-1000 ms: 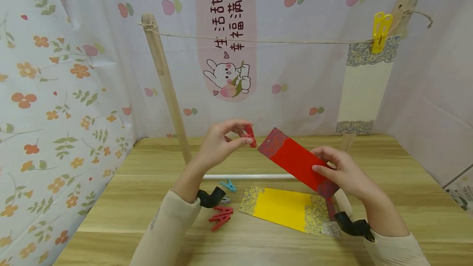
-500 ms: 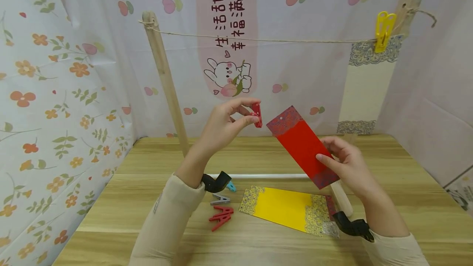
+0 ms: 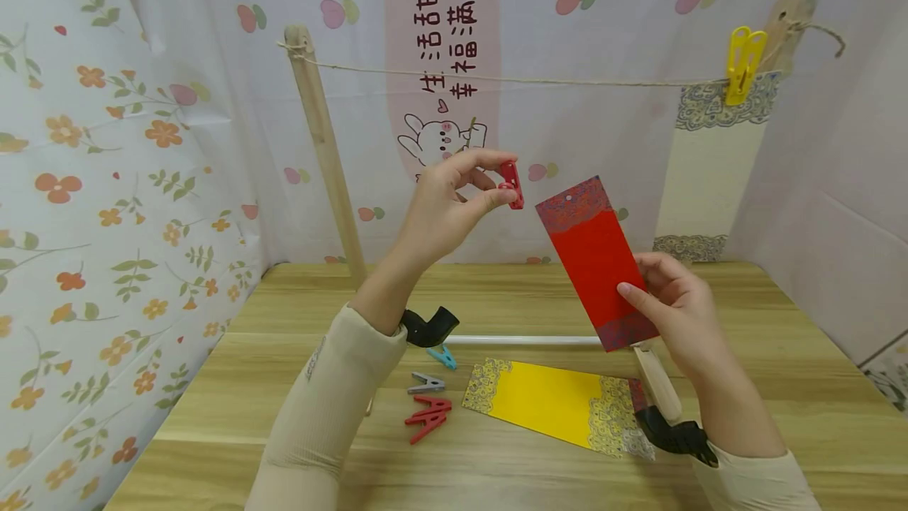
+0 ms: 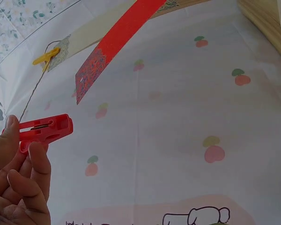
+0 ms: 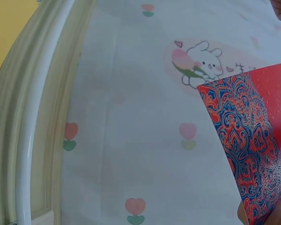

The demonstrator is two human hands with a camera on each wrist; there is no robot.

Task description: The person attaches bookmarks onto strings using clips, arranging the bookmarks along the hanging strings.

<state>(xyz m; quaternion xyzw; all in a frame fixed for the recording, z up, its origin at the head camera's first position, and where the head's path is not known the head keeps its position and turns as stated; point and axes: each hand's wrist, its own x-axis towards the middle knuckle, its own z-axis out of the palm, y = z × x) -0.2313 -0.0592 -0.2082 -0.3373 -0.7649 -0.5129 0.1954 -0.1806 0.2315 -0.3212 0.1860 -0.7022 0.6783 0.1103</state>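
My left hand (image 3: 454, 207) pinches a red clothespin (image 3: 511, 185) between thumb and fingers, in front of the backdrop and below the string. The left wrist view shows this red clothespin (image 4: 47, 131) with its wire spring. By its lower right side, my right hand (image 3: 677, 310) holds a red card (image 3: 596, 262) with patterned ends and a small hole near the top. The card leans, its top end a short way right of the clothespin. In the right wrist view the card's patterned lower end (image 5: 246, 140) fills the right side.
A string (image 3: 496, 80) runs between two wooden posts (image 3: 326, 156). At its right end a yellow clothespin (image 3: 743, 65) clips a cream card (image 3: 712, 172). On the table lie a yellow card (image 3: 542, 400), red clothespins (image 3: 428, 416), a grey one (image 3: 426, 382) and a blue one (image 3: 443, 356).
Both hands have risen toward the string and shifted slightly right, carrying the clothespin and the red card. The card has turned more upright.
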